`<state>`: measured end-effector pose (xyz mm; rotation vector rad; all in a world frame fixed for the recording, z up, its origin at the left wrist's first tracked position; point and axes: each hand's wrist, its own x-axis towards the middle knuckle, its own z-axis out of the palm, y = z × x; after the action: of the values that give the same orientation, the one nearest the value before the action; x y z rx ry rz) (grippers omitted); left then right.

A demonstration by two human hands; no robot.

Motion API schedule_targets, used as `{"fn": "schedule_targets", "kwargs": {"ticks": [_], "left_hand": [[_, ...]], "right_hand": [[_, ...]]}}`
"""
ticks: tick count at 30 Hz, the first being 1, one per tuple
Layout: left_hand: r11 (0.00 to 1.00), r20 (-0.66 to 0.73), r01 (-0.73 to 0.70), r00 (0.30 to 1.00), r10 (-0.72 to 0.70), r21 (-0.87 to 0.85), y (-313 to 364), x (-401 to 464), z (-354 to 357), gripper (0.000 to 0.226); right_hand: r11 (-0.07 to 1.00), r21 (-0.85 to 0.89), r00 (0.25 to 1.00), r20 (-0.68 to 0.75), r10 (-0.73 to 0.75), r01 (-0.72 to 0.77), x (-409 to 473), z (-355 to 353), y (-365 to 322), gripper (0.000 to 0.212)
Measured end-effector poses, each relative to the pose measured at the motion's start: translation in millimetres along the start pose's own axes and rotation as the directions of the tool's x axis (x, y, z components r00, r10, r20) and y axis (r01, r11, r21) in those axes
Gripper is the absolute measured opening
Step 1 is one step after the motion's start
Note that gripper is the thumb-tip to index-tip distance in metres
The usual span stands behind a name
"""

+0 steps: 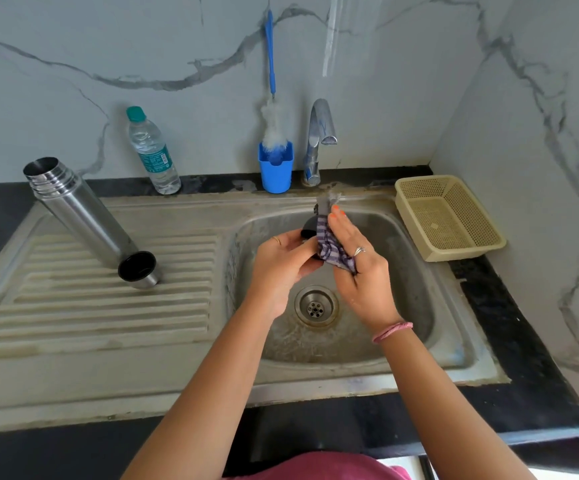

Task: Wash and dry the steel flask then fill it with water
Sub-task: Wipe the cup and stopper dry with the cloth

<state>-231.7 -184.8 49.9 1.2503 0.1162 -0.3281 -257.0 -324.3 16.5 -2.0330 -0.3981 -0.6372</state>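
The stainless steel sink [416,282], set in a dark surface [509,317], had a ribbed draining board [83,306] on which the tall open steel flask [76,209] stood, beside a small steel cup with a black lining [138,270]. Over the basin, the left hand [282,268] gripped a small dark stopper [309,228] while the right hand [357,261] pressed a purple striped cloth [334,249] against it. Drying seemed to be the step in hand. Next would likely come setting the stopper down and filling the flask, perhaps from the clear plastic water bottle [153,154].
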Motion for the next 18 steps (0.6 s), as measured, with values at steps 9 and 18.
{"fn": "schedule_targets", "kwargs": {"ticks": [9, 18], "left_hand": [[0.925, 0.094, 0.131, 0.99, -0.104, -0.357, 6, 0, 5, 0.014], [0.992, 0.08, 0.027, 0.997, -0.017, -0.126, -6, 0, 4, 0.027]], "right_hand": [[0.458, 0.781, 0.751, 0.022, 0.659, -0.425, -3, 11, -9, 0.036], [0.581, 0.67, 0.821, 0.077, 0.565, -0.462, 3, 1, -17, 0.048]]}}
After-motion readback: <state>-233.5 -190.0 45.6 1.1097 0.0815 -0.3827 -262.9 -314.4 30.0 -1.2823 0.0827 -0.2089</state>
